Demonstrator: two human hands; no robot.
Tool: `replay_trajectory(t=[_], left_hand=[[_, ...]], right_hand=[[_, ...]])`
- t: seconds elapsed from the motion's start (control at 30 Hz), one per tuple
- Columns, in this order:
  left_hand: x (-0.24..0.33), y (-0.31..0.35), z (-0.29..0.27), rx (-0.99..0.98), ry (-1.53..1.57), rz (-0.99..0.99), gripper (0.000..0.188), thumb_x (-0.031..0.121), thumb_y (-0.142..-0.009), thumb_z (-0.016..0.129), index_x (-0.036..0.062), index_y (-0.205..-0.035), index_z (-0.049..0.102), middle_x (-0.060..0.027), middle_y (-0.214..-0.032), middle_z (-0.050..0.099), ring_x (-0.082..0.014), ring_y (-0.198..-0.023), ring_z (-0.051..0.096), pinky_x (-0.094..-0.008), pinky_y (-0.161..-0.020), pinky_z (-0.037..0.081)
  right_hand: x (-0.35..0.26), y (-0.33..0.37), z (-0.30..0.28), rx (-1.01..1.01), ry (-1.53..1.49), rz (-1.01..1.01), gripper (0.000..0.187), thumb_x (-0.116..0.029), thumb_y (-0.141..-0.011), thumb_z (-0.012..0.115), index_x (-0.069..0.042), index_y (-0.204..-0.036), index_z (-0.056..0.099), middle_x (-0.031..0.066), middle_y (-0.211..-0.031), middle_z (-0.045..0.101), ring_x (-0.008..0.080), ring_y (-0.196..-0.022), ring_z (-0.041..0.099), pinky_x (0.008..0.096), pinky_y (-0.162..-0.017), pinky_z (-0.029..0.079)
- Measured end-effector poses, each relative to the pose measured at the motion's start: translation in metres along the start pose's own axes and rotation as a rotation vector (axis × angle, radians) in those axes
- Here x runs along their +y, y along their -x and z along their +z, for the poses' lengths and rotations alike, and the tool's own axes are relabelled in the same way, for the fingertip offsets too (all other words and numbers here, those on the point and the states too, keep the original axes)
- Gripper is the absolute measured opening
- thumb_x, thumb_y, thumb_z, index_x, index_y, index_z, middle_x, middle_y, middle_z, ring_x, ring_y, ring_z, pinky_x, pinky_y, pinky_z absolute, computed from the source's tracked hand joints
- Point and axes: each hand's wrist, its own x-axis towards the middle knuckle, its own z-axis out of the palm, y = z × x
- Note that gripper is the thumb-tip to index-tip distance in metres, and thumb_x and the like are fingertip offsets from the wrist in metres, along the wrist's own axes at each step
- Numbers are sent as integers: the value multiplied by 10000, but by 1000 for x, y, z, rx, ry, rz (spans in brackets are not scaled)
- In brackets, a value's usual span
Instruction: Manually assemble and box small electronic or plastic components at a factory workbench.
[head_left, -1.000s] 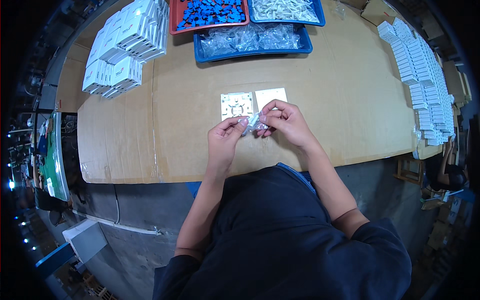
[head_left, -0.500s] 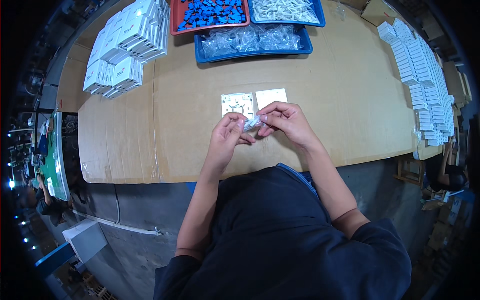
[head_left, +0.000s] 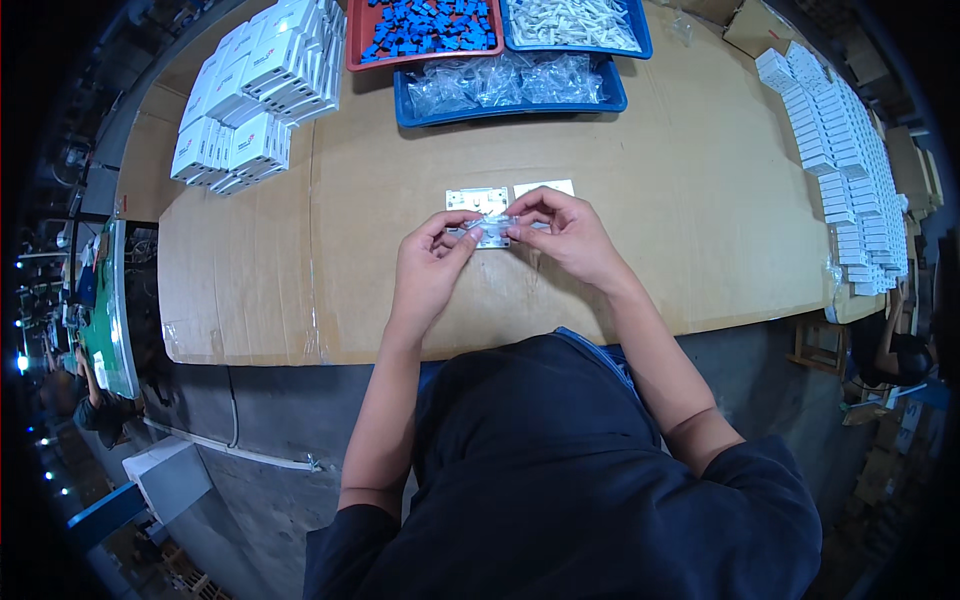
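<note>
Between my two hands is a small clear plastic bag (head_left: 492,222), pinched at both ends; its contents are too small to make out. My left hand (head_left: 432,258) grips one end with thumb and fingertips, and my right hand (head_left: 568,238) grips the other the same way. Just under the bag lies an open white plastic housing (head_left: 474,196) with fittings inside, partly covered by the bag and fingers. Beside it, a flat white cover plate (head_left: 556,187) rests on the cardboard, mostly hidden behind my right hand.
Trays stand at the far side: a red one (head_left: 368,62) with blue parts, a blue one (head_left: 626,50) with white pieces, and another blue one (head_left: 420,121) with clear bags. White boxes (head_left: 262,90) are stacked left, more white pieces (head_left: 845,165) right. Cardboard (head_left: 650,200) covers the table.
Both hands have shifted slightly farther from my body, bringing the bag over the white housing. They have spread a little, so the bag is now stretched out between them.
</note>
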Motion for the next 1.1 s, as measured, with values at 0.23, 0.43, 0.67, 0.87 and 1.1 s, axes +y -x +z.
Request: replay_trajectory(t=[0.23, 0.43, 0.67, 0.87, 1.1], left_hand=[[-11, -13, -10, 163, -403, 193, 182, 73, -975, 719, -1, -1140, 741, -23, -912, 712, -82, -811, 582, -245, -784, 496], [-17, -18, -15, 201, -746, 354, 154, 124, -941, 744, 47, -1074, 753, -79, -974, 741, -206, -896, 642, -348, -863, 509], [-22, -24, -14, 234, -881, 479, 128, 151, -923, 750, 51, -1001, 736, -74, -1086, 694, -290, -1020, 620, -393, -915, 489], [-21, -25, -19, 147, -921, 530, 142, 142, -897, 764, 53, -1007, 754, -69, -1081, 696, -296, -1029, 613, -396, -907, 491], [-8, -16, -28, 6, -1024, 751, 231, 184, -865, 801, 56, -1055, 767, -70, -1094, 694, -298, -1084, 611, -415, -938, 498]], right_hand=[[12, -18, 5, 51, 542, -197, 165, -72, -928, 754, -32, -1088, 739, 70, -1027, 727, 194, -962, 687, 338, -878, 545], [31, -23, 9, 111, 874, -522, 144, -98, -843, 772, -49, -964, 711, 88, -974, 700, 301, -984, 640, 422, -874, 513], [33, -24, 11, 127, 959, -508, 146, -118, -816, 814, -32, -901, 731, 65, -1006, 700, 280, -961, 624, 399, -838, 514], [28, -18, 17, 154, 1036, -521, 125, -158, -867, 758, -33, -882, 762, 55, -955, 670, 251, -964, 609, 407, -849, 465], [18, -14, 19, 20, 1175, -367, 133, -176, -884, 725, -52, -884, 774, 66, -944, 682, 248, -976, 624, 424, -860, 446]])
